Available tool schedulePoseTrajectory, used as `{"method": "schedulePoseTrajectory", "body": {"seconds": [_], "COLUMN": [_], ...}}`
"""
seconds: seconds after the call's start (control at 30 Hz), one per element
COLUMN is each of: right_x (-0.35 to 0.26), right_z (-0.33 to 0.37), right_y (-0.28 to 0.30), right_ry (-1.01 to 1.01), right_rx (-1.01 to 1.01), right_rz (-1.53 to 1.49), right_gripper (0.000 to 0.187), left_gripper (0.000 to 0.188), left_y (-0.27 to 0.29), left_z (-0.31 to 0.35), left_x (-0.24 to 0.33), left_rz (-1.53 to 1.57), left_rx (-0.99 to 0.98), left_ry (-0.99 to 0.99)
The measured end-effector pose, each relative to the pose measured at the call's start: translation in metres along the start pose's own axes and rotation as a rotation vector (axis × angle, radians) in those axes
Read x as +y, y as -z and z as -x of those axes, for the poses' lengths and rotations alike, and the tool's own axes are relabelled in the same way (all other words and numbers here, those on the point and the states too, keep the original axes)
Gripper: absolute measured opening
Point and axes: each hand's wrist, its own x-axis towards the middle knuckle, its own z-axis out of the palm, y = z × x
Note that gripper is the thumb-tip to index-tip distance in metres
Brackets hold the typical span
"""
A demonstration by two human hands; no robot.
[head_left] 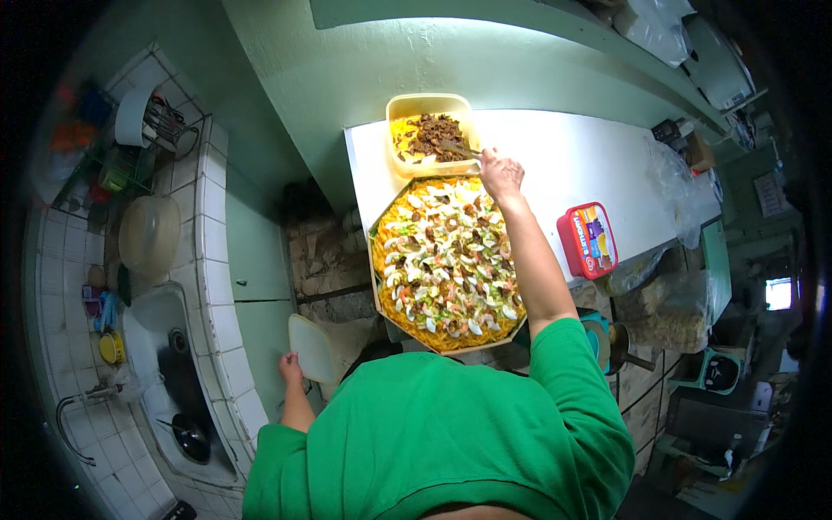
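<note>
My right hand (501, 172) reaches forward over a large octagonal tray (378, 286) heaped with yellow noodles and toppings. It grips a spoon (459, 151) whose end sits in a yellow tub (431, 104) of brown fried bits, just beyond the tray. My left hand (290, 368) hangs low at my left side and holds a pale translucent lid (312, 348) by its edge. Both the tray and the tub rest on a white counter (563, 156).
A red lidded plastic box (588, 239) lies on the counter to the right. At the left stands a white tiled sink (173, 364) with a faucet, a pan in the basin, a pale bowl and a dish rack. Clutter fills the right side.
</note>
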Motion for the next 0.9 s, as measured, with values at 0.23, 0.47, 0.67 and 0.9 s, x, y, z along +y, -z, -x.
{"method": "schedulePoseTrajectory", "body": {"seconds": [0.23,0.47,0.67,0.9], "right_x": [-0.015,0.015,0.051,0.077], "right_z": [-0.022,0.025,0.103,0.181], "right_y": [-0.009,0.053,0.097,0.073], "right_ry": [0.023,-0.106,-0.199,-0.311], "right_rx": [-0.039,0.084,0.195,0.117], "right_rz": [0.012,-0.213,-0.625,-0.644], "right_gripper": [0.026,0.028,0.028,0.031], "left_gripper": [0.024,0.026,0.026,0.018], "left_y": [0.006,0.003,-0.008,-0.019], "left_z": [-0.004,-0.019,-0.033,-0.016], "left_x": [0.016,0.034,0.046,0.054], "left_rz": [0.03,-0.098,0.013,0.057], "left_rx": [-0.003,-0.022,-0.068,-0.099], "left_ry": [-0.103,-0.116,-0.158,-0.049]}}
